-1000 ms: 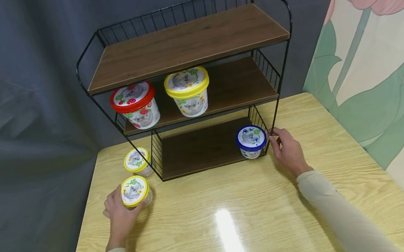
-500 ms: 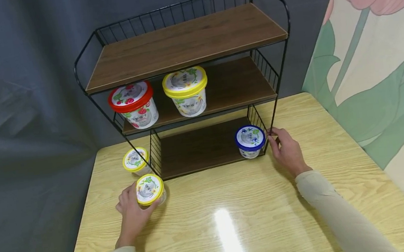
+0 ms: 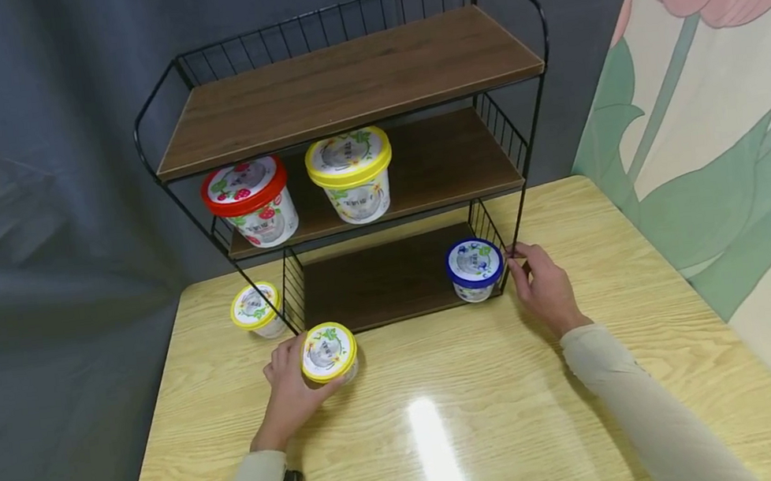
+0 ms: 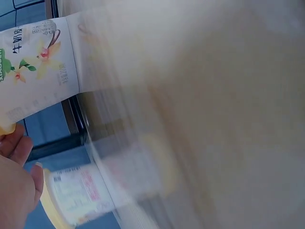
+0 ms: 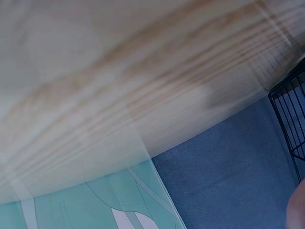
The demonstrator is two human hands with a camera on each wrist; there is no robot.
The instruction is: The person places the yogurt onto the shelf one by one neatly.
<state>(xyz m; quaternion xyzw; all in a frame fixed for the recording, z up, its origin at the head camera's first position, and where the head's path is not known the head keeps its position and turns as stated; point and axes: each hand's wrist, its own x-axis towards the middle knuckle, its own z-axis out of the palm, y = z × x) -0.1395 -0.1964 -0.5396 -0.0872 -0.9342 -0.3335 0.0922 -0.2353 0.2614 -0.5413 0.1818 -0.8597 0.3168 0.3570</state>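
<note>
My left hand [image 3: 292, 398] grips a small paper tub with a yellow lid [image 3: 328, 352] from its left side, just in front of the rack's lower left corner. In the left wrist view, that tub [image 4: 40, 71] shows flowers printed on its white wall. On the right, my right hand [image 3: 545, 290] holds the front post of a black wire rack with brown shelves [image 3: 389, 276], fingertips around the thin bar. Just left of those fingers, a blue-lidded tub [image 3: 474, 268] stands at the right end of the bottom shelf. Only a sliver of hand appears in the right wrist view.
Another yellow-lidded tub [image 3: 256, 309] stands on the wooden table [image 3: 491, 419], left of the rack. A larger red-lidded tub [image 3: 251, 200] and a larger yellow-lidded tub [image 3: 353, 174] sit on the middle shelf. A dark curtain [image 3: 51, 191] hangs behind.
My left hand has carried the yellow-lidded tub to the right, from beside the other small yellow-lidded tub to the front of the rack. My right hand stays at the post.
</note>
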